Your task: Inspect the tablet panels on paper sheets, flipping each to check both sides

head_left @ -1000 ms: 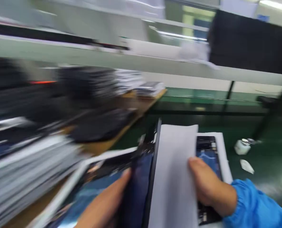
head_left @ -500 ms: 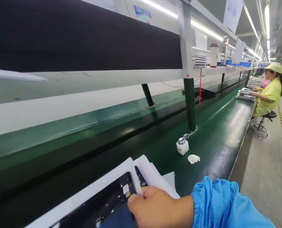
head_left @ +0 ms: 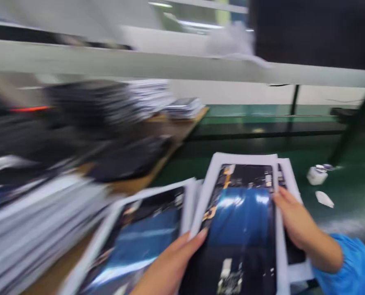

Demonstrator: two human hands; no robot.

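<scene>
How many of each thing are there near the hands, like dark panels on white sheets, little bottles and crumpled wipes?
Dark panels on white sheets: 3, one held, one beside it on the left, one underneath
Small white bottle: 1
Crumpled white wipe: 1
Hands: 2, left hand, right hand
Total: 7

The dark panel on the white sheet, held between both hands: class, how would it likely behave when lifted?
The dark panel looks flat and thin, so probably stiff but breakable if bent. Its glossy blue face catches glare, so it may be slippery. The white sheet beneath is loose paper; the left hand and right hand gripping opposite edges probably keep it from sliding.
</scene>
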